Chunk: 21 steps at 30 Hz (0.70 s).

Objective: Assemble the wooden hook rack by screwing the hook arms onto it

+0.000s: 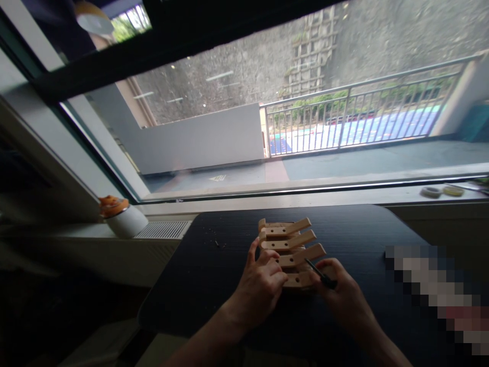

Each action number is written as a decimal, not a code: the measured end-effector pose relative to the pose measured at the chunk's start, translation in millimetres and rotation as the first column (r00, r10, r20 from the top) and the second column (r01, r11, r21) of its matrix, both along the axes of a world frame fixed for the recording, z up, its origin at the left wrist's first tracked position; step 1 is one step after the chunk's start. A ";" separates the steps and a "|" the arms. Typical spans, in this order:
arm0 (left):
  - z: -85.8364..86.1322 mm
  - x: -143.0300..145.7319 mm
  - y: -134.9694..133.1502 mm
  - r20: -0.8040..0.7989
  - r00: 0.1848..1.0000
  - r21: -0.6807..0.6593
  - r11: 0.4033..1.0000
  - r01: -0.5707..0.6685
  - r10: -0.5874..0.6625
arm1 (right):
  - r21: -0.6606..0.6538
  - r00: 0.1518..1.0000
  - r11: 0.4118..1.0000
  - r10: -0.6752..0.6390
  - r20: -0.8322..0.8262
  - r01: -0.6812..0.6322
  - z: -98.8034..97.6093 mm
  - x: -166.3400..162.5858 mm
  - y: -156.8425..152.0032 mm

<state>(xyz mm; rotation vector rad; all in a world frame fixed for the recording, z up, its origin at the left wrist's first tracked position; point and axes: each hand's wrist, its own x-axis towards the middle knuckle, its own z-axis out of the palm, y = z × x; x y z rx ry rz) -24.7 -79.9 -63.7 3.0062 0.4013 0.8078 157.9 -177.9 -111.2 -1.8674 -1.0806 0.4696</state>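
Note:
A light wooden rack (290, 242) made of several slanted slats lies on the black table (214, 275). My left hand (262, 288) rests on the rack's near left side, its fingers curled over the wood and pressing it down. My right hand (342, 293) is closed around a thin dark tool (321, 275), whose tip points at the nearest slat. A few tiny screws (218, 243) lie on the table to the left of the rack.
A white pot with an orange top (122, 216) stands on the sill at the left, beside a vent grille (162, 230). Two tape rolls (441, 191) sit on the sill at the right. A large window runs behind the table. A blurred patch covers the table's right side.

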 end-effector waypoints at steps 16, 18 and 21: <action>3.7 2.2 -0.6 -0.079 0.996 0.029 0.999 -0.034 0.037 | 0.008 0.998 1.000 -0.003 0.057 0.003 -2.0 0.6 1.0; 2.9 2.3 -0.9 -0.075 0.996 0.010 0.998 -0.057 0.057 | 0.002 0.998 1.000 -0.012 0.056 0.012 -1.1 0.2 1.2; 2.5 2.2 -1.4 -0.061 0.996 -0.033 0.997 -0.069 0.067 | -0.012 0.999 1.000 -0.012 0.048 0.013 1.1 -0.4 1.3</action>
